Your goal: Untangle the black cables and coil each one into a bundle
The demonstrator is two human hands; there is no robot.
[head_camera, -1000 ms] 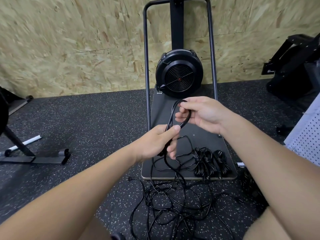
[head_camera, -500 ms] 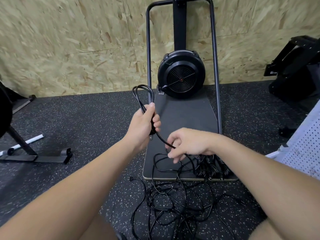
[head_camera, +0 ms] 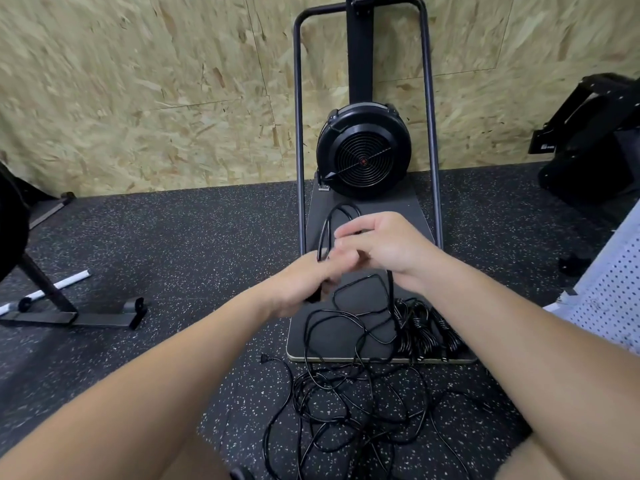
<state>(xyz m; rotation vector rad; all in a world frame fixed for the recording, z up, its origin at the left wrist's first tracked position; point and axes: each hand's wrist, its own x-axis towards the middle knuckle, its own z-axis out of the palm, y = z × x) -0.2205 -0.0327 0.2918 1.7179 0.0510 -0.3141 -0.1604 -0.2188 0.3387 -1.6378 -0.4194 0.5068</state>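
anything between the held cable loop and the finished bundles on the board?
Nothing solid. Both hands, left hand and right hand, hold the cable loop above the board. Its tail runs down into the tangled pile, beside the coiled bundles.

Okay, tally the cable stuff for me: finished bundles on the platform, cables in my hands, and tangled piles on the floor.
Coiled bundles on the platform: 3
Cable held by the left hand and right hand: 1
Tangled pile on the floor: 1
Total: 5
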